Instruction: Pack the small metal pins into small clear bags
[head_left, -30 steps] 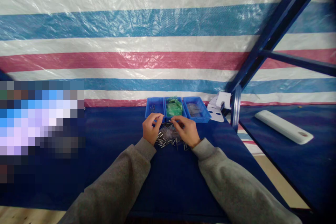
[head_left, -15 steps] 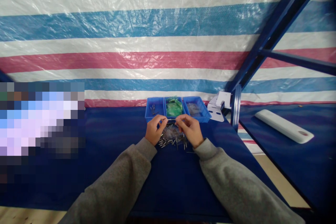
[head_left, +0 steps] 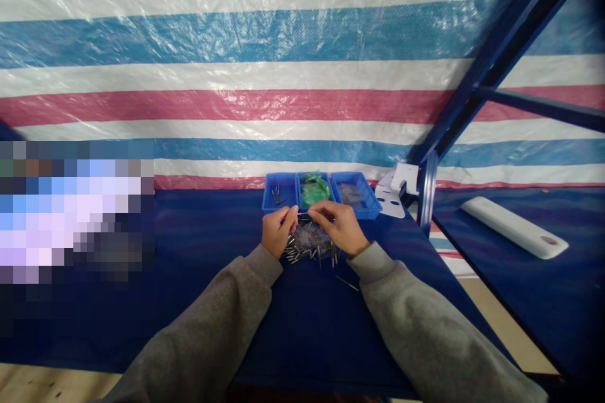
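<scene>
My left hand (head_left: pixel 276 233) pinches a thin, light-coloured metal rod (head_left: pixel 303 213) between thumb and fingers. The closed fingertips of my right hand (head_left: pixel 342 227) are at the rod's other end, so it spans the small gap between both hands. What kind of part it is, I cannot make out. Below the hands lies a pile of slim metal pieces (head_left: pixel 295 254) with a clear plastic bag (head_left: pixel 312 236) among them. One loose thin metal piece (head_left: pixel 347 283) rests on the table near my right sleeve.
Behind the hands stand three blue trays: the left tray (head_left: pixel 288 201) holds a few metal pieces, the middle one a green bag (head_left: pixel 314 190), the right one clear bags (head_left: pixel 350 194). White cut-out sheets (head_left: pixel 391 200), a blue frame (head_left: pixel 428 192) and a long white object (head_left: pixel 513 227) are at right.
My right hand has moved left, closer to my left hand, narrowing the gap along the rod. The loose piece by my right sleeve now shows more fully.
</scene>
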Demonstrator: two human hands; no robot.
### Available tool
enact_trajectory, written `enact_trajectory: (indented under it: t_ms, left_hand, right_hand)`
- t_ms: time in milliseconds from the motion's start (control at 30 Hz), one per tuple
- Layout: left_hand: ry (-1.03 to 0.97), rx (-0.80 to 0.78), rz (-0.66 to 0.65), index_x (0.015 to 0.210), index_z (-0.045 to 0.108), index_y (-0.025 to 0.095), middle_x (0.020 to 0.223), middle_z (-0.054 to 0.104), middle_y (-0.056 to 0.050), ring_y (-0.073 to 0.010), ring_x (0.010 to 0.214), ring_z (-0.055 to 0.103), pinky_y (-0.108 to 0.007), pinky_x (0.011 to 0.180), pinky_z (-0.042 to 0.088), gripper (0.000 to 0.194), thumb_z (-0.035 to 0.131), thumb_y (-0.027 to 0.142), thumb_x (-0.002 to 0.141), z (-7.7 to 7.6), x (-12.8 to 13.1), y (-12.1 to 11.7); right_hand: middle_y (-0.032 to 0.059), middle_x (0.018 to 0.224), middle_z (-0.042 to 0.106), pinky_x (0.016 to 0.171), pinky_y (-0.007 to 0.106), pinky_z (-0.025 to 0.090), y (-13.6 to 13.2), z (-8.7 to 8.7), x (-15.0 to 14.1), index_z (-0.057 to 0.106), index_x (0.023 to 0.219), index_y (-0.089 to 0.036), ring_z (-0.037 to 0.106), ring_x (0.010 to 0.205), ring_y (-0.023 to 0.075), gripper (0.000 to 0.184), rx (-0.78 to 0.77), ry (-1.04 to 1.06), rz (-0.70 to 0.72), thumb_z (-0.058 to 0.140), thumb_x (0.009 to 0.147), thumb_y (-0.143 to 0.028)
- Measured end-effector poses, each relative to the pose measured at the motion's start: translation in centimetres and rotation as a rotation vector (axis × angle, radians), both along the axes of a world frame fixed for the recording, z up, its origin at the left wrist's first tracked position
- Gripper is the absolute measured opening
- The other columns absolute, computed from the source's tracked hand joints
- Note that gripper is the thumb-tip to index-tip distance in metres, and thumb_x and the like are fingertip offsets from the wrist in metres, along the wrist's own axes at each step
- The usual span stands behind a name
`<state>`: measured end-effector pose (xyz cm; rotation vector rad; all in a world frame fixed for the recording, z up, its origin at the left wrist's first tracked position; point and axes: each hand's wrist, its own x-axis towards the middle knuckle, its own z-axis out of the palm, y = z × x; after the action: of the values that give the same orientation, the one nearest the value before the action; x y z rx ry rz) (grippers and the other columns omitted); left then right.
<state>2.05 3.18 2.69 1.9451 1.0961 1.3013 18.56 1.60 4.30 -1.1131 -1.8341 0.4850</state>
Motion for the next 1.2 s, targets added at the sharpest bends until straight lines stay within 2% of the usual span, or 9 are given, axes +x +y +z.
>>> enact_trajectory:
  t_ms: [300,500,633,767,900,967,1033,1100,1200]
  left_hand:
    - [0.017,0.155,-0.008,0.078,0.064,0.016,0.077,0.066,-0.003,-0.0125,0.07,0.06,-0.022,0.065,0.046,0.016,0.054,0.029,0.081,0.0,0.3,-0.1]
    - [-0.13,0.091,-0.023,0.085,0.059,0.015,0.096,0.066,-0.007,-0.0163,0.09,0.061,-0.028,0.077,0.05,0.015,0.051,0.027,0.084,0.1,0.1,-0.2]
    - [-0.179,0.032,-0.041,0.085,0.054,0.014,0.089,0.066,-0.007,-0.014,0.077,0.063,-0.027,0.072,0.051,0.015,0.049,0.028,0.085,0.1,0.1,-0.1]
    - [-0.043,0.076,-0.03,0.08,0.058,0.015,0.071,0.063,-0.002,-0.011,0.064,0.059,-0.023,0.067,0.048,0.018,0.05,0.03,0.084,0.5,0.0,0.0]
    - [0.051,0.114,-0.037,0.079,0.066,0.016,0.072,0.065,-0.003,-0.0125,0.065,0.058,-0.024,0.065,0.045,0.021,0.052,0.032,0.082,1.0,-0.3,0.1]
    - [0.026,0.116,-0.012,0.082,0.067,0.016,0.077,0.066,-0.004,-0.0132,0.067,0.059,-0.024,0.066,0.045,0.022,0.051,0.032,0.083,1.0,-0.4,0.3]
    - [-0.004,0.103,0.028,0.085,0.067,0.016,0.077,0.065,-0.004,-0.0129,0.068,0.058,-0.024,0.066,0.044,0.024,0.049,0.032,0.084,0.8,-0.6,0.4]
    - [-0.028,0.079,0.073,0.086,0.066,0.015,0.074,0.063,-0.003,-0.0122,0.066,0.056,-0.023,0.065,0.044,0.025,0.047,0.032,0.085,0.6,-0.7,0.6]
    - [-0.056,0.043,0.1,0.087,0.066,0.015,0.069,0.061,-0.002,-0.0112,0.062,0.055,-0.022,0.062,0.043,0.027,0.047,0.034,0.084,0.3,-0.7,0.8]
  right_hand:
    - [0.0013,0.062,0.058,0.057,0.022,0.037,-0.6,-1.4,0.3,0.057,0.068,-0.017,0.052,0.057,0.0124,0.035,0.07,-0.1,-0.099,0.038,0.089,-0.037]
    - [0.0027,0.07,0.063,0.062,0.023,0.039,-0.3,-1.8,0.9,0.062,0.082,-0.018,0.056,0.063,0.0139,0.031,0.078,-0.141,-0.153,0.039,0.088,-0.037]
    - [0.002,0.069,0.063,0.06,0.024,0.039,-0.4,-1.7,1.3,0.063,0.083,-0.018,0.054,0.059,0.0134,0.03,0.069,-0.134,-0.195,0.041,0.087,-0.037]
    - [0.0037,0.075,0.065,0.062,0.025,0.04,-0.5,-1.5,1.1,0.063,0.085,-0.017,0.056,0.062,0.0144,0.031,0.063,-0.103,-0.226,0.04,0.087,-0.038]
    - [0.0043,0.076,0.065,0.064,0.025,0.041,-0.6,-0.8,1.3,0.063,0.084,-0.017,0.057,0.065,0.0148,0.031,0.071,-0.092,-0.22,0.04,0.087,-0.037]
    - [0.0018,0.065,0.062,0.057,0.024,0.038,-1.2,-0.2,1.8,0.063,0.08,-0.018,0.054,0.056,0.0128,0.03,-0.003,-0.159,-0.168,0.042,0.086,-0.039]
    - [-0.0019,0.052,0.056,0.05,0.022,0.034,-2.3,0.4,2.3,0.062,0.072,-0.019,0.049,0.046,0.011,0.03,-0.173,-0.312,-0.011,0.048,0.082,-0.043]
    - [-0.0018,0.053,0.057,0.048,0.022,0.034,-4.0,0.7,2.3,0.061,0.071,-0.02,0.052,0.048,0.0117,0.03,-0.332,-0.478,0.135,0.056,0.075,-0.049]
    - [0.0043,0.066,0.061,0.051,0.024,0.035,-6.8,0.4,1.5,0.061,0.071,-0.02,0.059,0.061,0.0188,0.032,-0.445,-0.746,0.053,0.064,0.066,-0.052]
